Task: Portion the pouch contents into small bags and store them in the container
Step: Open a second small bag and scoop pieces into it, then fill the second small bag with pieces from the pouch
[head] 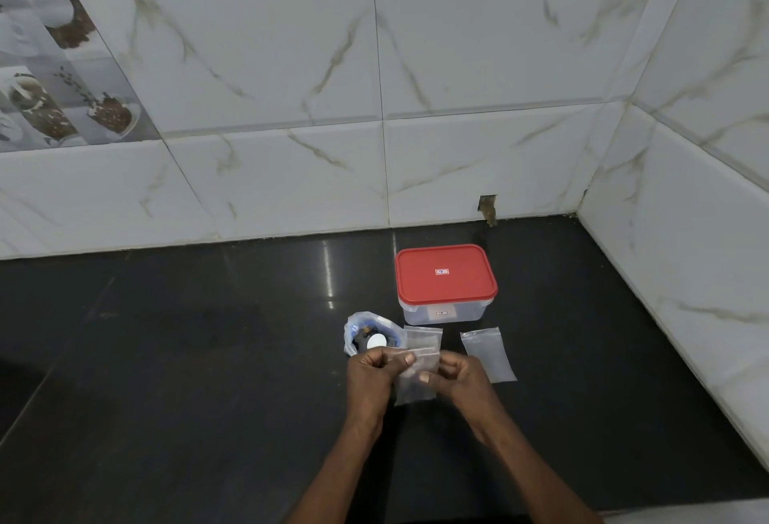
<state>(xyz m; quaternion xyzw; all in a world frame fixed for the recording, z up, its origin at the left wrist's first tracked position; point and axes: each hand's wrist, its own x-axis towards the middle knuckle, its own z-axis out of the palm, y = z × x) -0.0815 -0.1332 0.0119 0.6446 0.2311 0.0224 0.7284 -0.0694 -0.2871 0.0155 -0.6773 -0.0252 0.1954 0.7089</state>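
The left hand [372, 371] and right hand [460, 373] each pinch the top of a small bag [416, 388] just beside the open pouch [368, 336], so they should slide its lips apart and hold the mouth wide; the container [445, 288] stands lidded behind

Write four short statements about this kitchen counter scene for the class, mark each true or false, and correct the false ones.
1. The red lid sits closed on the container. True.
2. The left hand and the right hand both pinch a small clear bag. True.
3. The pouch lies to the right of the container. False: it sits in front of the container and to its left, just beyond the left hand.
4. No other bag lies on the counter. False: a spare bag lies flat there, to the right of the hands.
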